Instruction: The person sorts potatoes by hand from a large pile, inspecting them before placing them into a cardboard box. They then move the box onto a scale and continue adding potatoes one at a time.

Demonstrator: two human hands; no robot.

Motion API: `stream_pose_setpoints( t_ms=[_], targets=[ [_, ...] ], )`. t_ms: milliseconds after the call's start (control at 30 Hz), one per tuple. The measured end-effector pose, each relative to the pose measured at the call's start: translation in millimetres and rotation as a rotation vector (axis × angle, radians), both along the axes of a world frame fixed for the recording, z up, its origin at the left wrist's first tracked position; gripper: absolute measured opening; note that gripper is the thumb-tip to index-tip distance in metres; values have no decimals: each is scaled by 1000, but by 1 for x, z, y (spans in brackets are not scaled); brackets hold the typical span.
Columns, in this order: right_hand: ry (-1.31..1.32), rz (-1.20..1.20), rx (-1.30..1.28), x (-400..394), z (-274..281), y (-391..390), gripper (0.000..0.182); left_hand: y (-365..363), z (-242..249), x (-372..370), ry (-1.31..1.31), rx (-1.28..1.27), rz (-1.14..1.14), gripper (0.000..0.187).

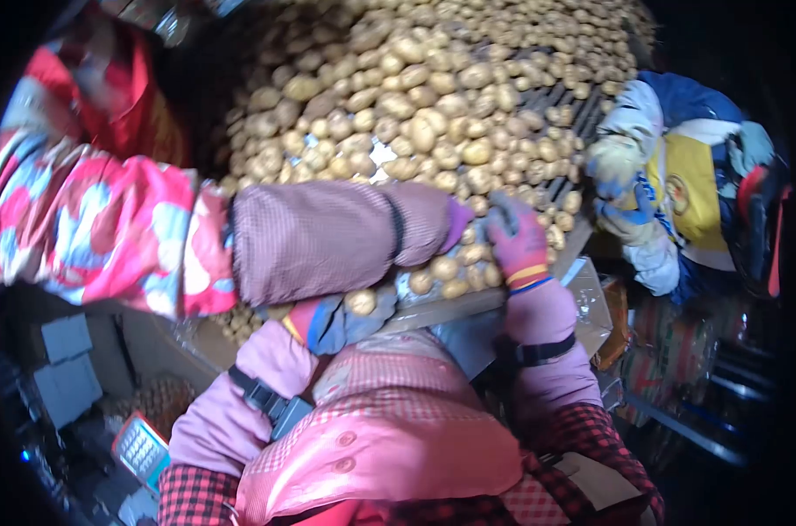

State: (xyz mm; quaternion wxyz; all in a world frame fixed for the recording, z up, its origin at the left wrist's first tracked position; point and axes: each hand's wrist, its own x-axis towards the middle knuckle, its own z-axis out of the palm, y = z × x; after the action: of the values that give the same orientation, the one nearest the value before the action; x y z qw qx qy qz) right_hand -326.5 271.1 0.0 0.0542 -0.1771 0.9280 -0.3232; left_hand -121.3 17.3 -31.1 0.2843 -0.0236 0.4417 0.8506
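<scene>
My left hand (341, 324), in a blue-grey glove with a red and yellow cuff, is curled at the near edge of the potato heap, with a potato (360, 302) in its fingers. Further right, my right hand (516, 237), in a pink glove with dark grey fingertips, reaches over the potatoes with thumb and fingers apart. Several loose potatoes (455, 287) lie between my two hands, along the near rim (442, 311) of the sorting surface. Part of the left glove is hidden behind another person's sleeve.
Another person's checked sleeve (319, 237) crosses from the left in front of me; their hand is mostly hidden. A co-worker (687, 184) in blue and yellow stands at the right, gloved hands near the heap (424, 114). Dark slats (560, 105) show among the potatoes. A calculator-like device (144, 449) sits lower left.
</scene>
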Motion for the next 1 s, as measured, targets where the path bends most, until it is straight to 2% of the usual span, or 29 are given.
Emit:
stream_pose_setpoints(
  t_ms=[67,133,200,233,267,367,467,500,533,600,667,733,800,833,900,1000],
  targets=[
    [141,37,-33,-8,1,1,31,-4,2,13,-232,377,90,44],
    [132,26,-29,-10,-6,6,30,-3,3,13,-222,485,165,44],
    [168,45,46,-9,-10,15,31,-3,4,4,-429,868,160,46],
    [127,43,54,-7,-11,18,32,-7,8,6,-395,657,155,47],
    [48,7,75,-1,-5,16,35,-5,15,5,-391,661,153,47],
    [54,71,29,7,-18,17,37,-6,22,22,-330,568,225,49],
    [30,63,-28,12,-12,19,38,-14,14,38,-351,250,339,54],
    [41,49,4,12,-8,20,37,-20,25,39,-547,687,375,52],
    [46,36,33,13,-6,22,35,-20,41,48,-584,472,518,50],
    [45,12,15,14,-2,29,34,-38,12,83,-421,519,479,49],
    [41,-7,-5,14,-3,39,32,-55,8,119,-534,598,652,50],
    [58,-41,13,15,-9,53,30,-70,13,154,-466,539,857,55],
    [9,-76,0,21,-12,56,29,-77,2,205,-491,236,1179,57],
    [4,-82,19,23,-15,56,30,-80,5,216,-576,310,1258,57],
    [-58,-76,-18,29,-17,48,32,-83,-2,244,-644,344,1208,56],
    [0,37,106,34,-7,33,36,-80,-27,283,-805,426,1085,57]
  ],
)
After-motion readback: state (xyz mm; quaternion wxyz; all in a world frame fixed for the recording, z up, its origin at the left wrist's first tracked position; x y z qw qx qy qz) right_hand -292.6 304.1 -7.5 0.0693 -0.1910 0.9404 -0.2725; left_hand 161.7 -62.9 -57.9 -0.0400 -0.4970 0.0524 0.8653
